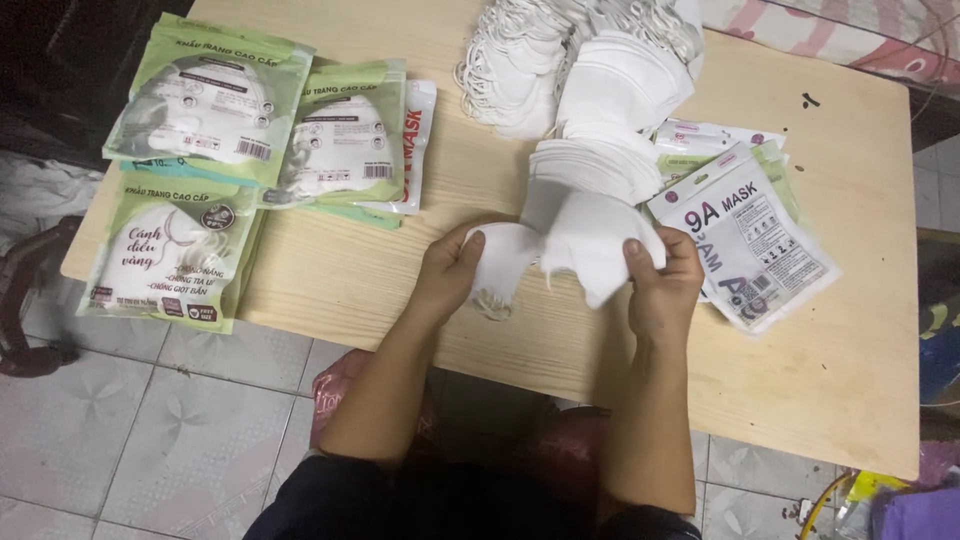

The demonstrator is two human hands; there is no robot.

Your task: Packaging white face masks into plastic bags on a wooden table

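My left hand (pixel 447 272) pinches the left side of a folded white face mask (pixel 575 245), and my right hand (pixel 662 282) grips its right side. The mask is held just above the near edge of a light wooden table (pixel 400 270). Its ear loops dangle below my left hand. Directly behind it a long slanting stack of white masks (pixel 600 130) runs toward the table's far edge.
Green-and-white filled mask packets (pixel 210 100) lie in overlapping piles at the table's left. Flat white printed pouches (pixel 750 240) lie at the right of my right hand. Tiled floor shows below the table, and patterned cloth is at the far right.
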